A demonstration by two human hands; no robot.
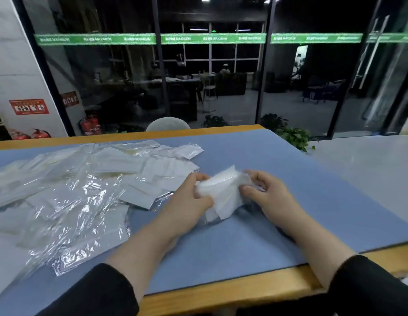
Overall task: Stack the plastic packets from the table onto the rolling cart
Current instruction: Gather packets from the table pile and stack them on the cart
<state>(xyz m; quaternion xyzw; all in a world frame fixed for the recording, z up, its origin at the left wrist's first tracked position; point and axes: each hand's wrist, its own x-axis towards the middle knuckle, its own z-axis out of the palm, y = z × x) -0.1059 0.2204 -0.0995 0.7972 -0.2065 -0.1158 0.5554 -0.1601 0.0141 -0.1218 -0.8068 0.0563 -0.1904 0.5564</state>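
A small bundle of white plastic packets (223, 192) is held just above the blue table mat (312, 197), between both hands. My left hand (189, 201) grips its left side with thumb and curled fingers. My right hand (269, 195) pinches its right end. A wide heap of loose clear and white packets (89, 179) covers the left half of the mat, mixed with crinkled clear film (80, 215). No rolling cart is in view.
The table has a wooden edge (221, 295) along the front and right. A grey chair back (167, 124) stands behind the far edge. Potted plants (294, 135) and a glass wall lie beyond; pale floor (369, 169) is at the right.
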